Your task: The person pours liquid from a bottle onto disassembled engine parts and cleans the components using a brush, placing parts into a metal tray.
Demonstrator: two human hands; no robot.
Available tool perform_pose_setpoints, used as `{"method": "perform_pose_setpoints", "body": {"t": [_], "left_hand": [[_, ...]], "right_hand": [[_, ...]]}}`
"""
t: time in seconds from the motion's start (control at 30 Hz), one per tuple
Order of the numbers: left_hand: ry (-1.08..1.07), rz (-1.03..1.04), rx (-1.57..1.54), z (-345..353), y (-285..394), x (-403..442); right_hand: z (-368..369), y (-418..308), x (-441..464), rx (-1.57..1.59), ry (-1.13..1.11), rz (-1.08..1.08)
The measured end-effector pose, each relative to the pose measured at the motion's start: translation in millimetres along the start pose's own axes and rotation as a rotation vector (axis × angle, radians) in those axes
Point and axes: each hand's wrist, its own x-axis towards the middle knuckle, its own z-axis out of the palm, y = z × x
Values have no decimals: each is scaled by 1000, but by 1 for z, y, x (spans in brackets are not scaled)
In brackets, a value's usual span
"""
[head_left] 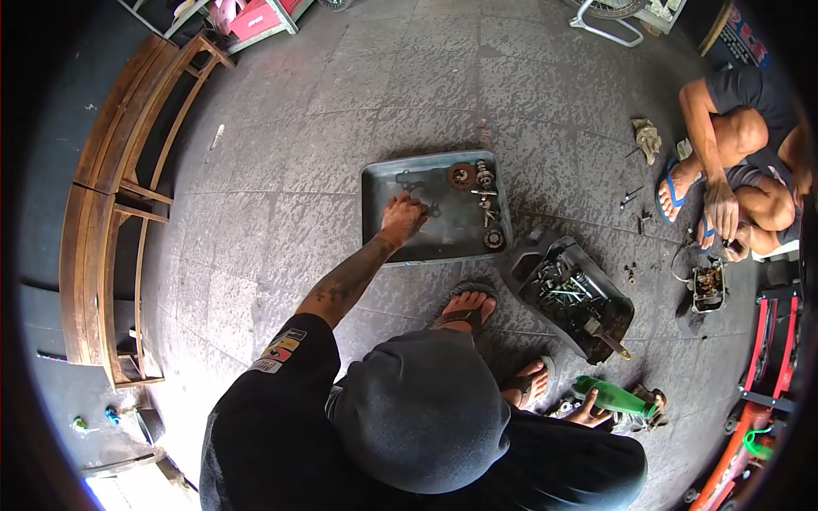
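My left hand (404,220) reaches down into a shallow grey metal tray (443,253), its fingers apart and slightly bent. Thin dark gasket-like pieces (412,182) lie on the tray bottom near the fingertips; whether they are touched is unclear. Along the tray's right side are a brown toothed disc (462,176), a small shaft with gears (485,175), a round bearing-like part (493,238) and other metal parts. At the lower right my right hand (590,411) is closed around a green plastic bottle (617,398), which lies tilted low beside my foot.
A dark bin (610,337) holds several bolts and a brush (607,339). On the right a co-worker's hand (721,209) is near a small metal engine part (707,288). A rag (647,140) lies beyond. A wooden bench (102,204) stands left, a red jack (734,451) right.
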Motion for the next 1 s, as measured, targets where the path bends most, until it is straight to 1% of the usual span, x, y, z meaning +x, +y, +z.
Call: {"method": "perform_pose_setpoints", "body": {"t": [0.1, 0.23, 0.3, 0.37, 0.53, 0.6, 0.63, 0.7, 0.77, 0.83, 0.9, 0.93, 0.97, 1.0], "left_hand": [[-28, -30, -28, 4, 5, 8], [-54, -21, -9, 20, 0, 18], [-51, -56, 15, 27, -3, 21], [-49, -41, 11, 29, -4, 23], [-99, -60, 10, 24, -3, 22], [48, -42, 37, 23, -4, 19], [46, -44, 42, 20, -7, 18], [-58, -81, -53, 10, -12, 21], [-43, -65, -63, 0, -12, 23], [-34, -47, -71, -11, -14, 26], [27, 41, -64, -25, -19, 36], [125, 78, -31, -29, -21, 41], [123, 79, -33, -32, -26, 48], [228, 100, -25, -34, -33, 57]], "right_hand": [[-3, 10, 10, 9, -17, -46], [-6, 15, 14, 31, -13, -14], [-6, 13, 11, -20, 18, 1], [-4, 6, 8, -33, 23, 6], [0, -8, -1, -33, 25, 0], [3, -11, -5, 10, 29, 9], [3, -12, -7, 10, 26, 15], [5, -18, -9, 16, 0, 83], [6, -19, -10, 17, 30, 84], [2, -15, -7, 26, 3, 90], [-2, -13, -3, -9, 14, 91], [-1, -16, -3, -39, 21, 89], [2, -20, -4, -41, 22, 89], [9, -31, -7, -22, 44, 91]]}}
